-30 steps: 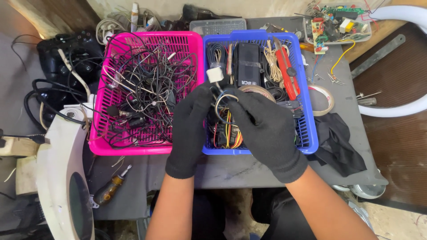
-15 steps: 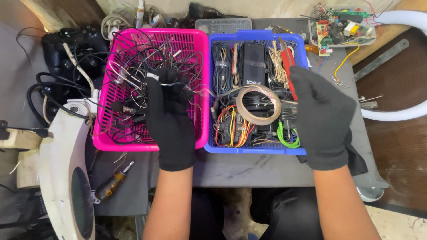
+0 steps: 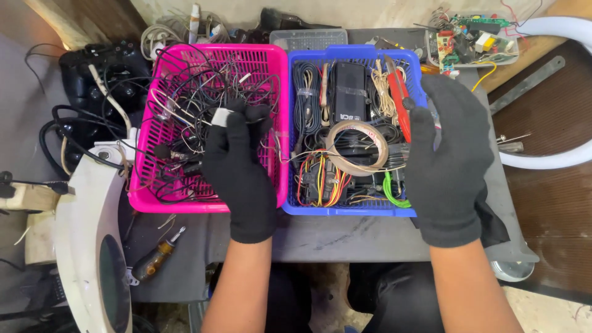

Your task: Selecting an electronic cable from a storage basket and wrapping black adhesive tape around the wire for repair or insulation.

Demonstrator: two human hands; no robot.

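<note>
From the head camera, the left hand [image 3: 239,172], in a black glove, was over the pink basket [image 3: 148,200], its fingers curled down into the tangle of thin black wires [image 3: 185,123]. A small white piece [image 3: 221,116] sat at its fingertips; it looked pinched between them, though the glove hid the contact, so I cannot tell for certain that it was grasped. The right hand [image 3: 447,157], also gloved, was spread flat with fingers released, holding nothing, at the right wall of the blue basket [image 3: 345,209]. Inside that basket lay a roll of clear tape [image 3: 356,147] on top of coloured wire bundles [image 3: 320,182], with a green cable loop [image 3: 394,194], a black adapter block [image 3: 349,92] and a red-handled tool [image 3: 401,102] about it. A screwdriver [image 3: 157,256] lay on the grey table [image 3: 345,237] below the pink basket.

As a judgement, the sorting seemed barely begun: the pink basket's wires were one knotted mass, while the blue basket's contents were already in rough bundles.
</note>
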